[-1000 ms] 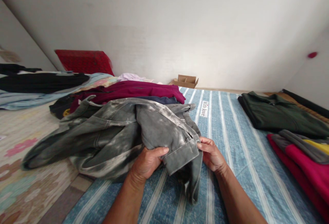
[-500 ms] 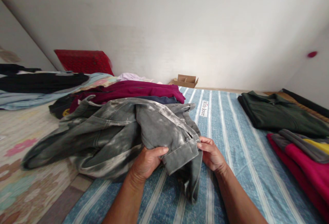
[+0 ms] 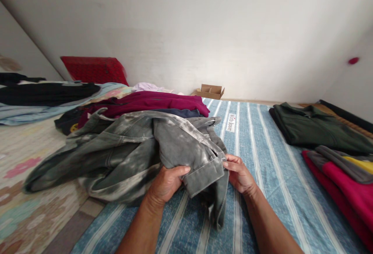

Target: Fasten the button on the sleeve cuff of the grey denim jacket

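A grey denim jacket (image 3: 125, 149) with whitish faded patches lies crumpled across the left and middle of the bedding. My left hand (image 3: 167, 184) grips one edge of its cuff (image 3: 204, 176), thumb on top and fingers hidden beneath the cloth. At the cuff's other end, my right hand (image 3: 239, 172) pinches the corner near a button or buttonhole, too small to tell. Below the cuff, another part of the jacket hangs down onto the blue striped sheet (image 3: 262, 192).
Behind the jacket lie maroon clothes (image 3: 163, 100). Folded dark green clothing (image 3: 323, 129) and pink-and-grey clothing (image 3: 344, 180) rest at the right. A small cardboard box (image 3: 210, 91) and a red case-like object (image 3: 94, 69) stand by the wall. Black clothes (image 3: 46, 94) lie at far left.
Almost nothing differs. Both hands keep their hold on the cuff, and the view has shifted very slightly.
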`<state>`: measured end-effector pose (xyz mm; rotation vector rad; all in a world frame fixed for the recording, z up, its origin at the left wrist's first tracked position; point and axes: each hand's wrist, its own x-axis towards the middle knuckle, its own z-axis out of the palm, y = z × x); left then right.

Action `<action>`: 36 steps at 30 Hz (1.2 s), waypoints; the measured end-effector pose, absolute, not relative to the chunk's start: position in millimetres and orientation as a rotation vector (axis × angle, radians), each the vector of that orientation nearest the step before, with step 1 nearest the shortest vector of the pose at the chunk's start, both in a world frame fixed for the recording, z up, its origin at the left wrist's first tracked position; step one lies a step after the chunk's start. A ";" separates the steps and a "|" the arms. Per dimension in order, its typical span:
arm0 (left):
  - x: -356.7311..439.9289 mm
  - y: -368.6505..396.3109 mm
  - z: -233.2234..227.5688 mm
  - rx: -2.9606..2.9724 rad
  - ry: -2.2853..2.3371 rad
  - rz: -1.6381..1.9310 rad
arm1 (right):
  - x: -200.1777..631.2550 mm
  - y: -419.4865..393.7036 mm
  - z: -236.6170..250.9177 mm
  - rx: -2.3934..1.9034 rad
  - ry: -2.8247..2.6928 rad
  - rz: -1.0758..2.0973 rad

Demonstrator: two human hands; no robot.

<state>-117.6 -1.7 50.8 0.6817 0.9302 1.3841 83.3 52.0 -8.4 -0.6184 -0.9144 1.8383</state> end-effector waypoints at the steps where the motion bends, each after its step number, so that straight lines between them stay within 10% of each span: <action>1: -117.4 -1.6 50.9 0.677 0.936 1.383 | 83.3 52.0 -8.5 -0.617 -0.916 1.838; 36: -116.3 1.0 49.2 0.654 0.962 1.376 | 83.1 51.3 -5.9 -0.597 -0.931 1.848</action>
